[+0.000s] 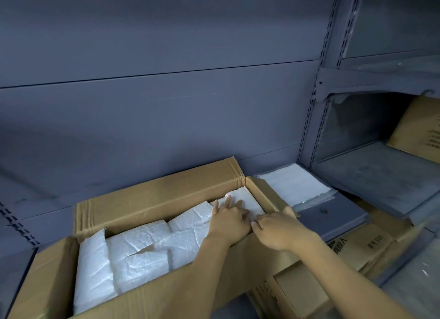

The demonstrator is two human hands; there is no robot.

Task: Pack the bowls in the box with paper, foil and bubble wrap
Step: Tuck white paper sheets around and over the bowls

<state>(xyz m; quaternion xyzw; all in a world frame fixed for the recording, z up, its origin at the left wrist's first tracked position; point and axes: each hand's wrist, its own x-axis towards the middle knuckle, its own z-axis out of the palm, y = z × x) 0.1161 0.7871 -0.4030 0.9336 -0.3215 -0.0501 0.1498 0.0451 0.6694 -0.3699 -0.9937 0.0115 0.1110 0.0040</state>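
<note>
An open cardboard box (152, 195) stands in front of me with its flaps spread. Several white wrapped packets (142, 252) fill it side by side; no bare bowl shows. At the right end lies a flatter white packet (247, 201). My left hand (228, 220) rests on that packet with its fingers stretched over it. Close beside it, my right hand (278, 230) has its fingers curled at the packet's near right edge, by the box wall, and seems to pinch the wrapping.
A stack of white bubble-wrap sheets (295, 184) lies on the grey shelf right of the box. More cardboard boxes (371, 245) sit lower right and one (421, 133) on the right-hand shelf. A grey metal back panel (154, 104) rises behind the box.
</note>
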